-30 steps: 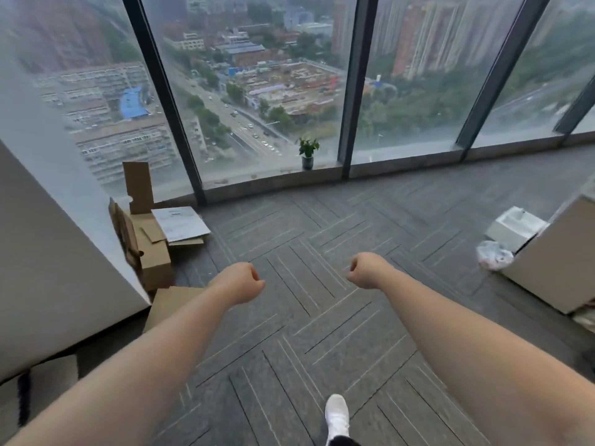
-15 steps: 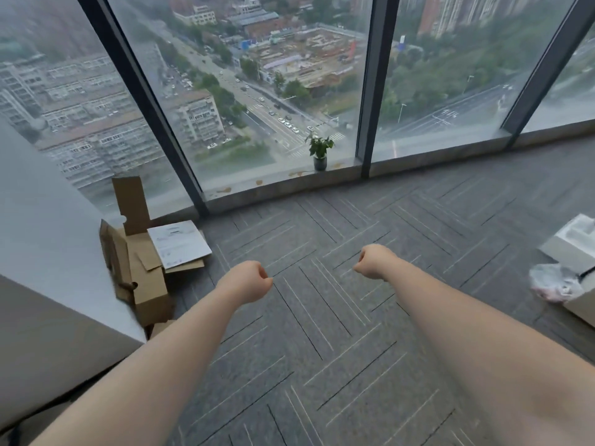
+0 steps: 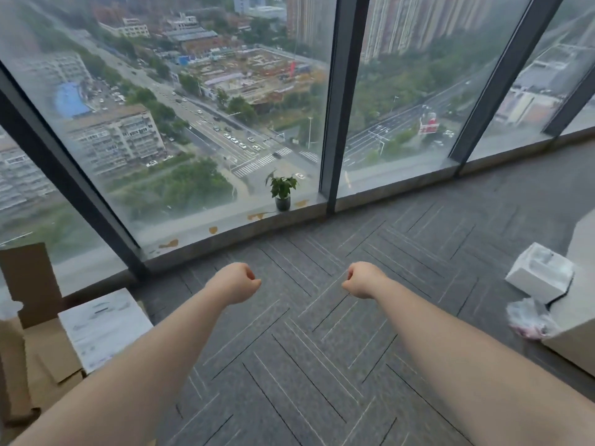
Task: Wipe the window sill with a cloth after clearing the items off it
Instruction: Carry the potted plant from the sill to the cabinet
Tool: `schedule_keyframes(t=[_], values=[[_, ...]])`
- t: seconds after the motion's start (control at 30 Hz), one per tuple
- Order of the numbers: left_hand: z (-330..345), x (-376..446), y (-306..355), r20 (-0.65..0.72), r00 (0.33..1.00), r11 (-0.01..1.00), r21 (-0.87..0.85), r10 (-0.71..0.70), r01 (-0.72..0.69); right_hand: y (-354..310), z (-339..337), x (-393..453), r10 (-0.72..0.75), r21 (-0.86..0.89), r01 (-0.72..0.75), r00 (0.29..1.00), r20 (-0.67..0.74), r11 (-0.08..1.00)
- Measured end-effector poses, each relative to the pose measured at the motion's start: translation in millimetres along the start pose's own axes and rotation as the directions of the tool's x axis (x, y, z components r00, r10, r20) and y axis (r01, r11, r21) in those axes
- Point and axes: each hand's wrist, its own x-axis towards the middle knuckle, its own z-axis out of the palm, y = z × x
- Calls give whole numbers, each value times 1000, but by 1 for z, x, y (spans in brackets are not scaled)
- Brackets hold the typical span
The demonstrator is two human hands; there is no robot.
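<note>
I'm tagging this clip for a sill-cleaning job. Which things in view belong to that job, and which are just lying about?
Belongs to the job:
sill, with brown stains
potted plant, standing on the sill, to be cleared
left hand and right hand, both fisted and empty
No cloth shows.

Just lying about:
cardboard boxes
white box
plastic bag

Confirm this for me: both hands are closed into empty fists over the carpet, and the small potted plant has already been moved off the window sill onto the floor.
Not quite. The head view shows the potted plant standing on the window sill, beside the dark window post. The rest holds: the left hand and right hand are empty fists over the carpet.
</note>
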Motion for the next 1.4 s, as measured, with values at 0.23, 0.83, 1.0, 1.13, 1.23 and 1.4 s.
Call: schedule_keyframes(t=[0.23,0.83,1.0,1.13,1.23,1.4], values=[[-50,136,20,11,1000,999,27,24,-24,-26,-58,112,37,20,-37,999,-23,999],[-123,427,65,0,979,979,2,-205,205,-105,-189,465,-112,-49,123,976,184,991],[-133,517,64,42,977,978,-3,-209,209,-120,-206,534,-131,-65,144,977,167,988],[-130,582,64,89,975,978,-30,-205,208,-124,-215,590,-73,-111,94,981,180,989],[-128,630,58,108,972,977,-18,-207,210,-128,-214,640,-52,-108,73,981,185,991],[-115,694,47,144,950,960,9,-277,279,-139,-196,718,-61,-109,95,959,276,990]])
